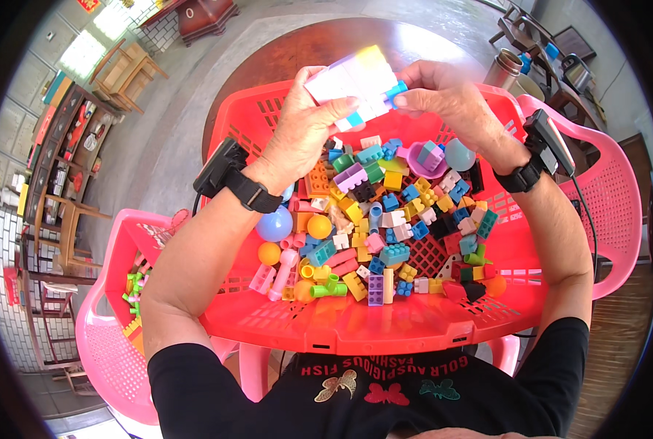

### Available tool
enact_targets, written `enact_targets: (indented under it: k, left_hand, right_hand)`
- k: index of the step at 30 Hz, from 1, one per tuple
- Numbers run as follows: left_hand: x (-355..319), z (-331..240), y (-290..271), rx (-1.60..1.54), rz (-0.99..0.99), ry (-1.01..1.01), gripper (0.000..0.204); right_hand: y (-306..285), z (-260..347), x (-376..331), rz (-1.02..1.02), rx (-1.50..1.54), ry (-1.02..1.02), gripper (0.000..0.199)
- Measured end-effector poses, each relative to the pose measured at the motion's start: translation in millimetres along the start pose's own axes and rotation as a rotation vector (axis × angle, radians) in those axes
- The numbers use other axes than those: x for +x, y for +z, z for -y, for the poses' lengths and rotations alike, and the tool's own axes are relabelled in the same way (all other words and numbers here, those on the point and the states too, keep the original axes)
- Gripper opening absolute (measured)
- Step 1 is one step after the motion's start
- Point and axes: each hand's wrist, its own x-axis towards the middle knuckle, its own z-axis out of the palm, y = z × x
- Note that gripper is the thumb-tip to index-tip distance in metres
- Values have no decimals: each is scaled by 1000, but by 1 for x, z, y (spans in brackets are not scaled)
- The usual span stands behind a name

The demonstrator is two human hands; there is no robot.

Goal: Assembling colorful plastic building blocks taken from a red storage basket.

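My left hand (304, 121) grips a flat, blocky build of joined toy bricks (350, 82), raised over the far part of a red plastic basket (326, 325). The build looks washed-out white, with a yellow corner at the top and a light blue patch near my thumb. At its right edge sits a small blue toy brick (394, 94), pinched between the thumb and fingers of my right hand (443, 95). The blue brick touches the build; whether it is pressed fully on I cannot tell. Below lie loose toy bricks (394, 254) in many colours.
Among the bricks are a blue ball (274, 224), orange balls (319, 226) and a purple bowl (422, 162). A second red basket (118, 252) stands at left, and pink plastic chairs (608, 183) flank me. Behind is a round brown table (268, 62).
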Motion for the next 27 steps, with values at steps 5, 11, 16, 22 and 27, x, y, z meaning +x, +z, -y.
enact_targets:
  k: [5,11,16,22,27]
  left_hand:
    - [-1,4,1,38,-4,58,44]
    - [-3,2,5,20,6,117,48]
    - [-6,-2,11,-16,39,107,47]
    - [-5,-5,8,-24,37,81,45]
    - [0,-4,8,-185,72,-40,51]
  right_hand:
    - [3,1,-1,7,-20,-12,22]
    - [4,9,-3,38,-43,49,19]
    - [2,15,-7,98,45,81,19]
    - [5,22,-9,159,7,95,23]
    - [11,19,-5,64,182,-22,21]
